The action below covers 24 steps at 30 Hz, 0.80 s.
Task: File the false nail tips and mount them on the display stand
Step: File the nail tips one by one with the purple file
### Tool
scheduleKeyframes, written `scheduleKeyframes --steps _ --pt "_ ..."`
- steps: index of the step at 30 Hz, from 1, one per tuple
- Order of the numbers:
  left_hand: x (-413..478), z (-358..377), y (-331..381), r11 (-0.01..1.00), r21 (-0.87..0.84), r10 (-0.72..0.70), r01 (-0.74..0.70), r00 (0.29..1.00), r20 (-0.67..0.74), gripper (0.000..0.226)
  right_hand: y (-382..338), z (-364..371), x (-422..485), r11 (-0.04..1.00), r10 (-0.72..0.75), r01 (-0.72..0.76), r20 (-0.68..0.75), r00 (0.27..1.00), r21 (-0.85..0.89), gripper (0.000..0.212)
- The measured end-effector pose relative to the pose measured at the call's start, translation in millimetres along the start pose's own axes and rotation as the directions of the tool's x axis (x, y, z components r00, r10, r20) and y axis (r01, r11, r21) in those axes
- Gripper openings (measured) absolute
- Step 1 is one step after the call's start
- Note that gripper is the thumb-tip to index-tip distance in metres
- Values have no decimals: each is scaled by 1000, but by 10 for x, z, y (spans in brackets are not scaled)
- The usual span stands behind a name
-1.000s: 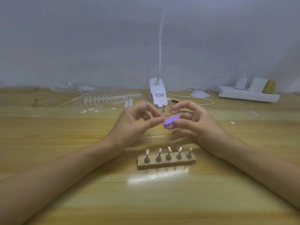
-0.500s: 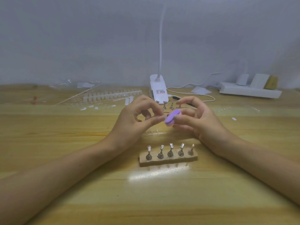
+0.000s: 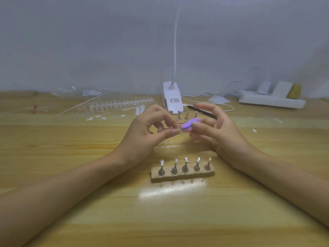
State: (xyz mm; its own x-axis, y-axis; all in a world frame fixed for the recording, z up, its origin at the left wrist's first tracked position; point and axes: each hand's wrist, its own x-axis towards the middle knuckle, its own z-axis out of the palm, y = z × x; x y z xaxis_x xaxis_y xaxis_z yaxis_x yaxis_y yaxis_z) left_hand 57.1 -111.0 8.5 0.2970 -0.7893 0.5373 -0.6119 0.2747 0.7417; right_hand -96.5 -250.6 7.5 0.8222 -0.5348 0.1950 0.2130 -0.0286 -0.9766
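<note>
My left hand point(image 3: 147, 130) pinches a small clear nail tip point(image 3: 180, 133) between thumb and forefinger. My right hand point(image 3: 216, 130) grips a purple nail file point(image 3: 189, 124) whose end touches that tip. Below my hands a wooden display stand point(image 3: 182, 174) carries several metal pegs, each topped with a clear tip. A strip of clear tips point(image 3: 166, 146) lies on the table between my hands and the stand. Loose metal pegs point(image 3: 186, 116) stand behind my fingers.
Racks of clear nail tips point(image 3: 121, 103) and loose tips lie at the back left. A white clip lamp point(image 3: 172, 100) with its cable stands at the back centre, a black pen-like tool point(image 3: 202, 112) beside it. A white power strip point(image 3: 271, 100) sits back right.
The purple file has shifted and tilted against the tip held in my left hand, from flatter to more slanted. Both hands stay together above the stand.
</note>
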Motion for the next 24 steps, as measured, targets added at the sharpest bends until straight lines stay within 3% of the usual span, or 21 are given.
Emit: scheduleKeyframes --steps 1,4,8,11,15,18,22,24 --pt "-3 0 0 1000 -3 -4 4 1000 -9 10 -1 -8 0 1000 5 -5 -10 1000 5 66" --pt "-6 -2 6 1000 2 0 0 1000 -20 7 -1 19 -14 995 33 -20 137 990 -99 64" --pt "-6 5 19 1000 -10 -13 12 1000 -18 10 10 -8 17 1000 0 0 0 1000 -12 72" --pt "3 3 17 1000 7 -6 6 1000 -23 5 8 13 -13 994 26 -9 155 988 -110 71" --pt "2 4 29 1000 -13 -9 8 1000 -30 6 18 -12 18 1000 -11 11 -9 1000 -27 75" --pt "-4 1 18 1000 9 -1 1 1000 -27 8 4 26 -11 992 19 -3 126 992 -125 76" --pt "-14 2 19 1000 -8 -18 18 1000 -10 4 20 -16 16 1000 -13 13 -18 1000 -16 76" --pt "-17 -3 17 1000 -8 -15 15 999 -33 4 3 -2 -1 998 15 -11 61 998 -69 76"
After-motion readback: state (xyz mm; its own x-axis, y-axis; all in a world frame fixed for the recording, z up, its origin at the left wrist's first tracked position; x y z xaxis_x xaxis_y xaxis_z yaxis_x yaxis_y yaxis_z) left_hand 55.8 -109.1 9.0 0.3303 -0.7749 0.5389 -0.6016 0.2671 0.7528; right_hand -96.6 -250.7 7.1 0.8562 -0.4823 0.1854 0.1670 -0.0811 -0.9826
